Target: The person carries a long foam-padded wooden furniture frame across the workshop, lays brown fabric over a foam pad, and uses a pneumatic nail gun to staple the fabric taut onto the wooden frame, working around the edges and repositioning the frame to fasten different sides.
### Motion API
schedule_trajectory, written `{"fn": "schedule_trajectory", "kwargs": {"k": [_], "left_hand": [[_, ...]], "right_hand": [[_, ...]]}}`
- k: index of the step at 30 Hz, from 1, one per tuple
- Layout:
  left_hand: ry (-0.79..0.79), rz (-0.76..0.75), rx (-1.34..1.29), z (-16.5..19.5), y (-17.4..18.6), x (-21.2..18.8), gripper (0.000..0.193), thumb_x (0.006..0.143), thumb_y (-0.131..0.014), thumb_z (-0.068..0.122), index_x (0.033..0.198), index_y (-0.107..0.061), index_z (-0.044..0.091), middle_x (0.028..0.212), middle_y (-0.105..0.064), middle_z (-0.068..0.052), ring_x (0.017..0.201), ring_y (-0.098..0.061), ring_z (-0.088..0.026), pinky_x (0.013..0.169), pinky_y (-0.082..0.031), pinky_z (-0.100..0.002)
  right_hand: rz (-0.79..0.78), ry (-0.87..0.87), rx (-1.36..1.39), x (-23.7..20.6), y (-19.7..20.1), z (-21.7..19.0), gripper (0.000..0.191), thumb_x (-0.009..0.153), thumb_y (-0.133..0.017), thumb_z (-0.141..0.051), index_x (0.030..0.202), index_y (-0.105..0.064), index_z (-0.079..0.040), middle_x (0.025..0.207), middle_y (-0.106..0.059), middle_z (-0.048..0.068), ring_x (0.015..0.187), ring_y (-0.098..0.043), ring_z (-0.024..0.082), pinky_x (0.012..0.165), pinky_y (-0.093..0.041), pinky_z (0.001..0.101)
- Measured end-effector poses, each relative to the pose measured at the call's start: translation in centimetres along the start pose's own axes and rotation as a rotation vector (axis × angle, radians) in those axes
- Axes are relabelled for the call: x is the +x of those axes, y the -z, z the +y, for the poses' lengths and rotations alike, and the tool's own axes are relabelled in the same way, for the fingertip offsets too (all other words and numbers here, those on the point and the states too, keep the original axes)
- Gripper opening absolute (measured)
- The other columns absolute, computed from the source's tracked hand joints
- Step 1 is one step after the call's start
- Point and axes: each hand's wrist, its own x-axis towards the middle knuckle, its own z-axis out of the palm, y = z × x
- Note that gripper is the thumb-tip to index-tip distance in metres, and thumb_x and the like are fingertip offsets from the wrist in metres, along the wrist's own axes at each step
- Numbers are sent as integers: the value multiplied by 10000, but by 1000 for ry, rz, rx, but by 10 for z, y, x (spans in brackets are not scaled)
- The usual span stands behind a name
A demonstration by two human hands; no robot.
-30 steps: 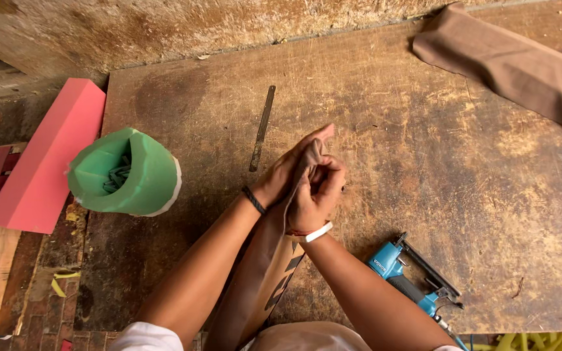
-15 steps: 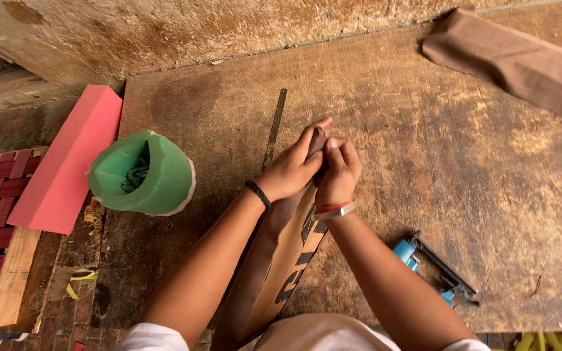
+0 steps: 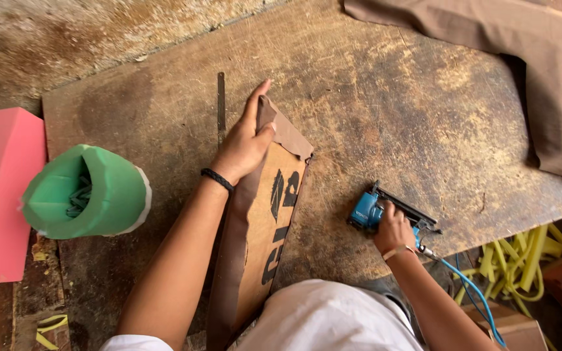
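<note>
My left hand presses on the far end of a long cardboard panel that is wrapped in brown fabric, with the fingers flat along the fabric's folded edge. The panel lies on a worn wooden board and runs back toward my body. My right hand is closed around a blue pneumatic staple gun resting on the board near its front edge, to the right of the panel. A blue air hose trails from the gun down to the right.
A green foam roll and a pink foam block sit at the left. A thin metal strip lies beside my left hand. Brown cloth covers the far right corner. Yellow straps hang below the board's right edge.
My right hand left the fabric at the panel's end and moved right to grip the staple gun. My left hand stayed on the fabric edge, flattening out.
</note>
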Motion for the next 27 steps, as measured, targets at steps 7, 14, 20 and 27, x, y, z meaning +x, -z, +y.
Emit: {"fn": "schedule_trajectory", "kwargs": {"k": [7, 14, 20, 27], "left_hand": [[-60, 19, 3, -5, 2, 5, 795, 977, -571, 42, 1628, -180, 277, 1692, -278, -231, 1533, -333, -384, 1189, -372, -432], [41, -13, 56, 7, 7, 7, 809, 986, -556, 54, 1632, -136, 302, 1637, -347, -250, 1457, -449, -391, 1106, -469, -429], [71, -22, 81, 11, 5, 6, 823, 996, -567, 56, 1628, -102, 303, 1608, -386, -273, 1356, -530, -421, 1027, -514, -465], [178, -79, 178, 17, 6, 6, 1025, 902, -615, -46, 1622, -1, 347, 1579, -397, -278, 1283, -608, -404, 885, -597, -411]], "right_hand": [[-108, 37, 456, 40, 76, -45, 540, 839, -827, -327, 1274, -664, -51, 997, -774, 241, 875, -772, 361, 752, -597, 444], [105, 720, 905, 9, 218, -150, 466, 786, -835, -197, 1207, -710, -44, 1072, -785, 99, 917, -768, 179, 777, -636, 340], [108, 746, 972, 7, 251, -184, 418, 802, -842, -163, 1175, -713, -26, 1042, -786, 87, 901, -755, 159, 774, -618, 320], [76, 818, 900, -1, 247, -178, 397, 802, -838, -181, 1156, -729, -38, 1025, -795, 76, 905, -761, 152, 796, -610, 323]]}}
